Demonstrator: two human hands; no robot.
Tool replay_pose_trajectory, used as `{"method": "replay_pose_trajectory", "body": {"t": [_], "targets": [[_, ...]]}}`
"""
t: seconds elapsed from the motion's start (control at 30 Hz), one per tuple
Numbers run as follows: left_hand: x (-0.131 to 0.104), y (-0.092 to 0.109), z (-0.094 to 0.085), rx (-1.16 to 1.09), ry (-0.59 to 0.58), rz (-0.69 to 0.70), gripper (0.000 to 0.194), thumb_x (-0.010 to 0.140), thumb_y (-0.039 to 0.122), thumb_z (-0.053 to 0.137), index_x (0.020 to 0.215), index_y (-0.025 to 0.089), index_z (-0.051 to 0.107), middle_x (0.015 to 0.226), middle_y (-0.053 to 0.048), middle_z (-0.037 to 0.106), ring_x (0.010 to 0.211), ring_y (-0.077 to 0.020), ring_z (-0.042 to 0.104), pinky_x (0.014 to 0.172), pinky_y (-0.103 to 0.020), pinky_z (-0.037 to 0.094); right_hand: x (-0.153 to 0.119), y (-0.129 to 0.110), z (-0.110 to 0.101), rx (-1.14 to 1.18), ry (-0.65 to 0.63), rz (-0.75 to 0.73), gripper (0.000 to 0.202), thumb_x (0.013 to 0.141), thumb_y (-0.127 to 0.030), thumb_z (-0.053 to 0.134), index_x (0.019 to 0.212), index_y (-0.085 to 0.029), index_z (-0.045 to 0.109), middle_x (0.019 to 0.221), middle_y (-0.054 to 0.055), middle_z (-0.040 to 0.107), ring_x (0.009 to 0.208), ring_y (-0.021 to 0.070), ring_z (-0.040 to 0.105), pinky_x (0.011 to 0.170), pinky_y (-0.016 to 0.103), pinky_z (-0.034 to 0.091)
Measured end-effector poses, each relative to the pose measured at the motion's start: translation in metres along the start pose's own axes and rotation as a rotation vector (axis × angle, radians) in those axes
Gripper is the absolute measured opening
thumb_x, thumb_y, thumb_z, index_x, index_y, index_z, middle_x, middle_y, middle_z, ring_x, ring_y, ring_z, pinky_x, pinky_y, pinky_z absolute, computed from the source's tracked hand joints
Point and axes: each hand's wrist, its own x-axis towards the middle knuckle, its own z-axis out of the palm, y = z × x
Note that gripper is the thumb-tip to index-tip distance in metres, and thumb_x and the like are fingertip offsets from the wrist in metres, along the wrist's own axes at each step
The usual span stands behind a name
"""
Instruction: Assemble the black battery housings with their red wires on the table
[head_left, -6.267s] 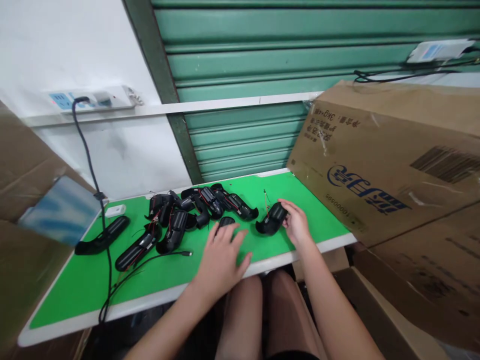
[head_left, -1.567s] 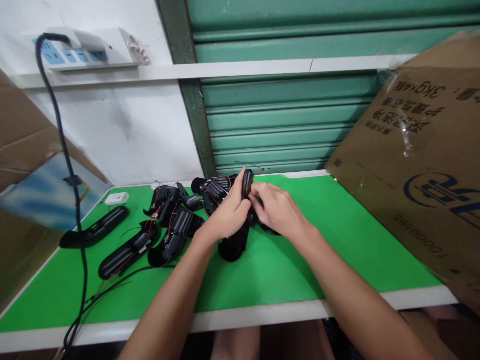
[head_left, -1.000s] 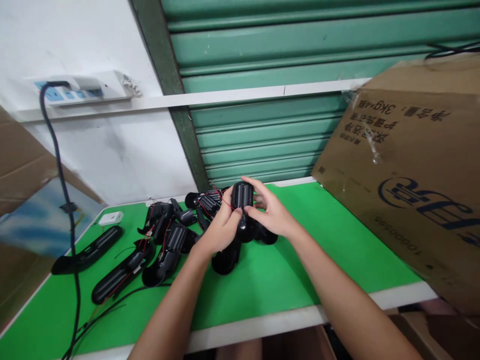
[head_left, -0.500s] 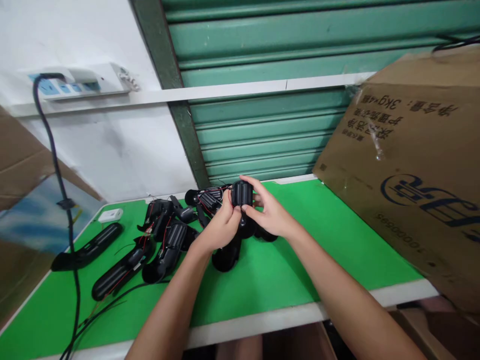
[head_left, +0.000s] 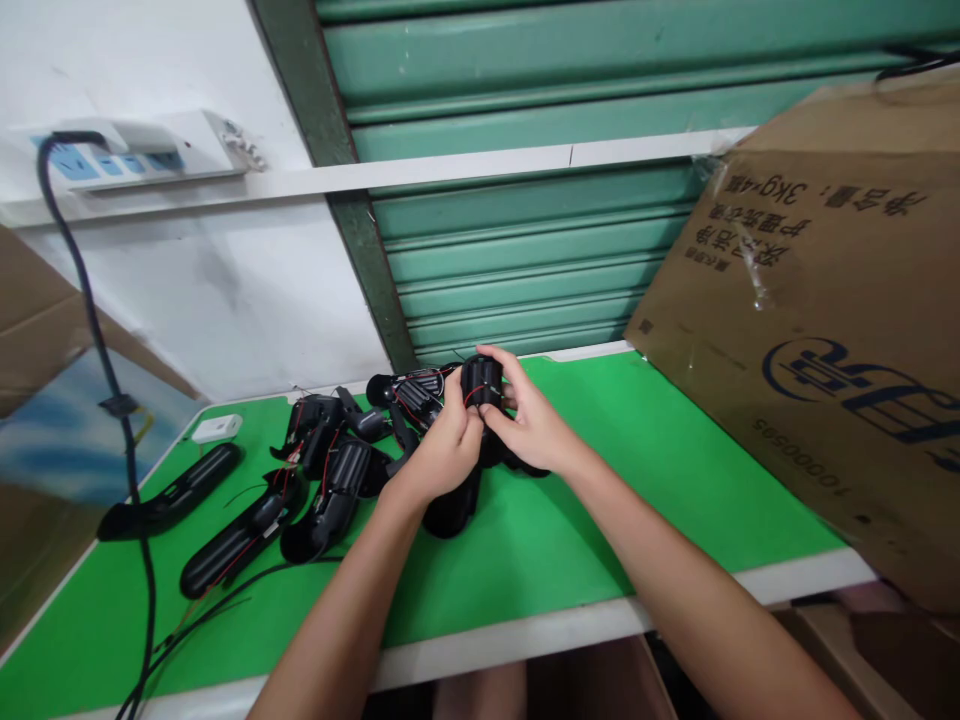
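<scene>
Between both hands is a black plastic housing (head_left: 481, 374) with a ribbed face and a thin red wire across it. My left hand (head_left: 450, 443) grips its left side and lower edge, fingers closed. My right hand (head_left: 529, 425) wraps its right side, with the thumb at the lower edge and a finger over the top. The thumbs nearly meet below the ribs. Further black parts lie just under and behind the hands, partly hidden by them. A similar ribbed housing (head_left: 347, 480) with red wire rests left of my left hand.
Several black housings, including a long curved one (head_left: 176, 495), lie on the green tabletop (head_left: 645, 480). A small white box (head_left: 217, 428) sits near the wall. A black cable (head_left: 101, 330) hangs from the power strip (head_left: 139, 155). A large carton (head_left: 817, 330) stands at the right.
The red wire now crosses the ribbed face of the held housing; before, it showed at the left edge. Both hands keep their hold in nearly the same place. The view has shifted slightly.
</scene>
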Motion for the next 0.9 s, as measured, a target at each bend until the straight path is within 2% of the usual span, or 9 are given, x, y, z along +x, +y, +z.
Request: {"method": "replay_pose_trajectory", "body": {"t": [0.07, 0.13, 0.23, 0.33, 0.47, 0.57, 0.7, 0.8, 0.9], "targets": [[0.001, 0.001, -0.004, -0.033, -0.001, 0.001, 0.052, 0.1, 0.024, 0.036, 0.15, 0.012, 0.026, 0.147, -0.017, 0.047, 0.134, -0.0227, 0.051, 0.124, -0.044, 0.032, 0.001, -0.002, -0.006, -0.081, 0.025, -0.04, 0.069, 0.085, -0.014, 0.053, 0.151, -0.026, 0.036, 0.152, 0.011, 0.045, 0.137, 0.0237, 0.051, 0.109, 0.043, 0.05], [0.002, 0.001, -0.008, -0.08, -0.003, -0.011, 0.052, 0.1, 0.026, 0.039, 0.15, 0.015, 0.029, 0.152, -0.014, 0.045, 0.142, -0.0231, 0.044, 0.127, -0.043, 0.027, 0.001, -0.007, -0.012, -0.231, 0.105, -0.127, 0.065, 0.081, -0.012, 0.054, 0.144, -0.024, 0.044, 0.151, 0.012, 0.045, 0.137, 0.0255, 0.05, 0.107, 0.044, 0.05], [0.002, 0.002, -0.012, -0.117, -0.045, -0.046, 0.062, 0.097, 0.023, 0.042, 0.156, 0.017, 0.023, 0.161, -0.012, 0.037, 0.152, -0.0239, 0.032, 0.13, -0.043, 0.02, 0.0, -0.015, -0.015, -0.49, 0.181, -0.307, 0.037, 0.081, -0.014, 0.058, 0.117, -0.02, 0.062, 0.124, 0.012, 0.062, 0.118, 0.0271, 0.058, 0.099, 0.044, 0.05], [0.0, 0.001, -0.011, -0.098, -0.112, -0.062, 0.071, 0.097, 0.021, 0.04, 0.161, 0.015, 0.011, 0.171, -0.012, 0.02, 0.16, -0.0226, 0.016, 0.133, -0.042, 0.01, -0.002, -0.018, -0.012, -0.738, 0.145, -0.388, 0.007, 0.089, -0.022, 0.062, 0.093, -0.02, 0.067, 0.095, 0.008, 0.07, 0.093, 0.025, 0.06, 0.084, 0.04, 0.049], [-0.002, -0.001, -0.008, -0.075, -0.134, -0.096, 0.078, 0.098, 0.022, 0.038, 0.163, 0.011, -0.003, 0.174, -0.012, 0.008, 0.162, -0.0194, 0.005, 0.133, -0.038, 0.004, -0.005, -0.017, -0.009, -1.012, 0.113, -0.45, 0.015, 0.095, -0.024, 0.06, 0.084, -0.019, 0.069, 0.087, 0.006, 0.074, 0.088, 0.0249, 0.059, 0.079, 0.039, 0.043], [-0.001, -0.001, -0.007, -0.061, -0.131, -0.105, 0.079, 0.097, 0.021, 0.039, 0.163, 0.011, -0.004, 0.175, -0.012, 0.005, 0.162, -0.0184, 0.002, 0.133, -0.037, 0.003, -0.006, -0.018, -0.009, -1.112, 0.055, -0.461, 0.016, 0.096, -0.022, 0.06, 0.084, -0.018, 0.069, 0.085, 0.007, 0.072, 0.085, 0.0244, 0.058, 0.077, 0.038, 0.04], [0.0, -0.001, -0.008, -0.115, -0.106, -0.109, 0.074, 0.095, 0.021, 0.042, 0.161, 0.009, 0.01, 0.171, -0.014, 0.02, 0.16, -0.0217, 0.015, 0.133, -0.037, 0.007, -0.006, -0.016, -0.009, -1.111, -0.003, -0.4, 0.017, 0.098, -0.02, 0.056, 0.088, -0.017, 0.068, 0.084, 0.008, 0.07, 0.082, 0.0243, 0.058, 0.074, 0.037, 0.039], [0.001, -0.004, -0.008, -0.269, -0.089, -0.156, 0.066, 0.094, 0.022, 0.046, 0.157, 0.015, 0.027, 0.163, -0.012, 0.037, 0.154, -0.0257, 0.031, 0.131, -0.043, 0.017, -0.005, -0.012, -0.008, -0.941, 0.018, -0.373, 0.016, 0.1, -0.02, 0.052, 0.093, -0.017, 0.066, 0.091, 0.008, 0.071, 0.084, 0.0231, 0.06, 0.077, 0.035, 0.043], [0.001, -0.01, -0.008, -0.428, -0.075, -0.213, 0.063, 0.09, 0.023, 0.051, 0.152, 0.021, 0.036, 0.154, -0.009, 0.049, 0.147, -0.0269, 0.042, 0.127, -0.046, 0.026, -0.004, -0.008, -0.007, -0.758, 0.052, -0.367, 0.015, 0.101, -0.02, 0.052, 0.093, -0.018, 0.065, 0.093, 0.007, 0.071, 0.085, 0.0214, 0.06, 0.079, 0.033, 0.046]]}}
